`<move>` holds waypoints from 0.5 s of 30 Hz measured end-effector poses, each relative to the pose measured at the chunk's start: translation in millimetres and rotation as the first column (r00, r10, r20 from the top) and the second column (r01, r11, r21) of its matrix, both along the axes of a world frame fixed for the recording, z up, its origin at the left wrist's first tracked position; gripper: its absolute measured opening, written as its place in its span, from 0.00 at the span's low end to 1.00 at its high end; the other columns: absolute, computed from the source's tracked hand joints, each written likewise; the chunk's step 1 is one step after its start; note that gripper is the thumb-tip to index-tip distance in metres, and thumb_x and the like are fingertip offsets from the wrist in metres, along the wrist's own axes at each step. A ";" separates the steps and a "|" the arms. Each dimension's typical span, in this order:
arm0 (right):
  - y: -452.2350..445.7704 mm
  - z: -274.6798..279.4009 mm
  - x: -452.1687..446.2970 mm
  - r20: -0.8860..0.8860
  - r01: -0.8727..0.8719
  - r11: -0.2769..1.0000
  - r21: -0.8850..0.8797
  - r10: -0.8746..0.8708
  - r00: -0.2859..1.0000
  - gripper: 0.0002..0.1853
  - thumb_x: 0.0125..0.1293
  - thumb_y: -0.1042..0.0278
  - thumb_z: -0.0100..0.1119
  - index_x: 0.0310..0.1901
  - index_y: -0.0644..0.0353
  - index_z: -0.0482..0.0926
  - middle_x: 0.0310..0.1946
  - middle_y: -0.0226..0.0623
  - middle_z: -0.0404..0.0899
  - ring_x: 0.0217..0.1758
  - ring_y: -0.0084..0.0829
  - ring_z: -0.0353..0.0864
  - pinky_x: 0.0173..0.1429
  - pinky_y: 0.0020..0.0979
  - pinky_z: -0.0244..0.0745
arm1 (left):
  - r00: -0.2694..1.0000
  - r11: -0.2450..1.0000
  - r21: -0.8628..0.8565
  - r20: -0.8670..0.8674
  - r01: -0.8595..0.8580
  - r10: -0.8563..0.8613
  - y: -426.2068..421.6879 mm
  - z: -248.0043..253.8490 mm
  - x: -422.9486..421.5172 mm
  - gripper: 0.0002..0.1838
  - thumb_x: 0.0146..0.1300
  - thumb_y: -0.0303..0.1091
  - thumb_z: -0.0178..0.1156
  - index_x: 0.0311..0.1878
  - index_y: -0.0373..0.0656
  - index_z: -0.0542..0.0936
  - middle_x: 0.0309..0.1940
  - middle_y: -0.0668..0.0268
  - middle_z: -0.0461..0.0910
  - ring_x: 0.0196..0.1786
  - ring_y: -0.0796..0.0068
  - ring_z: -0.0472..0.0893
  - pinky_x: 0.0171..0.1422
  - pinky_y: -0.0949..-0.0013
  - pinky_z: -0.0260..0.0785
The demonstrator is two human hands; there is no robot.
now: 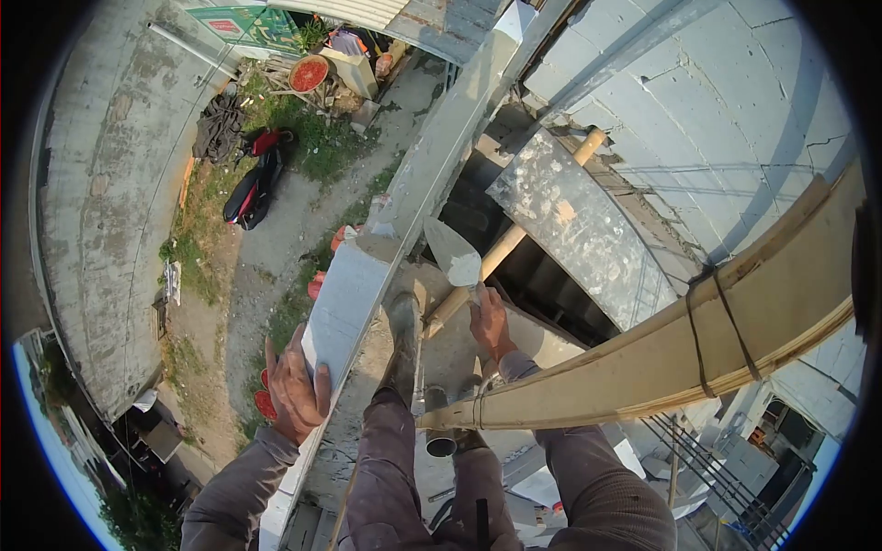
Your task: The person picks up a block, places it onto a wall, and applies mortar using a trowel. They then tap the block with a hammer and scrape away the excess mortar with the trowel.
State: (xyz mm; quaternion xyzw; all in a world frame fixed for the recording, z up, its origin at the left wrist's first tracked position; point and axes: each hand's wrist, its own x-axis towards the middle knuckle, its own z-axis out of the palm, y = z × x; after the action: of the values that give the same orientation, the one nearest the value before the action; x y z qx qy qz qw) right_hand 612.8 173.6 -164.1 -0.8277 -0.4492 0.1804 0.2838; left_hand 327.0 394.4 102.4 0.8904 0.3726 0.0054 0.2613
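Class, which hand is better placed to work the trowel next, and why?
Probably the right hand: it grips the trowel, while the left hand rests on the pale block.

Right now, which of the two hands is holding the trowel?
The right hand: its fingers are closed at the trowel, while the left hand rests open against the pale block.

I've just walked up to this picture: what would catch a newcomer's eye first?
First, probably the trowel in the right hand, near the middle; the left hand rests at the edge of the pale block wall, lower left. Then the motorbike on the ground below, upper left, hinting at the height. A long tan beam also sweeps across the lower right.
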 end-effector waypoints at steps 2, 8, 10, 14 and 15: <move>-58.2 -20.7 -33.3 -0.399 0.251 0.954 -0.165 -0.298 0.867 0.21 0.69 0.73 0.58 0.63 0.66 0.73 0.47 0.54 0.77 0.52 0.57 0.78 0.55 0.50 0.76 | 1.000 0.997 0.080 0.013 0.011 -0.012 -3.9 -1.1 2.4 0.34 0.71 0.37 0.52 0.75 0.26 0.61 0.54 0.35 0.79 0.57 0.35 0.80 0.81 0.28 0.42; -217.6 109.0 -132.4 -0.362 0.502 0.755 -0.422 -0.648 0.670 0.25 0.64 0.67 0.60 0.60 0.66 0.68 0.50 0.63 0.76 0.56 0.65 0.77 0.59 0.54 0.74 | 0.799 0.519 0.696 -0.134 0.497 -0.586 -0.1 -46.3 -37.5 0.26 0.80 0.34 0.49 0.74 0.31 0.58 0.67 0.32 0.69 0.62 0.29 0.76 0.71 0.26 0.63; -255.3 137.8 -166.5 -0.268 0.575 0.596 -0.561 -0.788 0.555 0.25 0.64 0.68 0.59 0.61 0.67 0.68 0.52 0.63 0.77 0.58 0.65 0.78 0.61 0.57 0.74 | 0.822 0.544 0.683 -0.148 0.487 -0.550 -7.5 -35.3 -31.5 0.27 0.81 0.37 0.49 0.75 0.33 0.58 0.69 0.26 0.65 0.65 0.29 0.74 0.65 0.40 0.73; -305.3 128.6 -215.0 -0.184 0.558 0.349 -0.753 -0.926 0.331 0.24 0.62 0.67 0.58 0.57 0.71 0.72 0.50 0.68 0.81 0.55 0.67 0.81 0.62 0.56 0.75 | 0.994 0.999 0.037 0.099 0.035 -0.038 -6.8 -37.2 -33.5 0.32 0.83 0.48 0.46 0.76 0.30 0.61 0.71 0.27 0.65 0.69 0.32 0.72 0.70 0.45 0.69; -310.9 117.0 -219.0 -0.243 0.558 0.329 -0.762 -0.944 0.225 0.23 0.61 0.67 0.59 0.55 0.71 0.75 0.47 0.67 0.83 0.55 0.65 0.82 0.62 0.55 0.76 | 0.998 1.000 -0.008 0.052 -0.022 0.023 -8.1 -30.8 -29.3 0.37 0.82 0.54 0.45 0.77 0.29 0.59 0.73 0.29 0.62 0.69 0.31 0.71 0.72 0.46 0.67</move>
State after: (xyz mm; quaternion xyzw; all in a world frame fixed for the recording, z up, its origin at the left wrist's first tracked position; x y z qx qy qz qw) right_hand 393.8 -137.3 -47.0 -0.8504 0.2435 0.4028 0.2350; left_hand 297.7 386.3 71.6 0.8847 0.3757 0.0303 0.2743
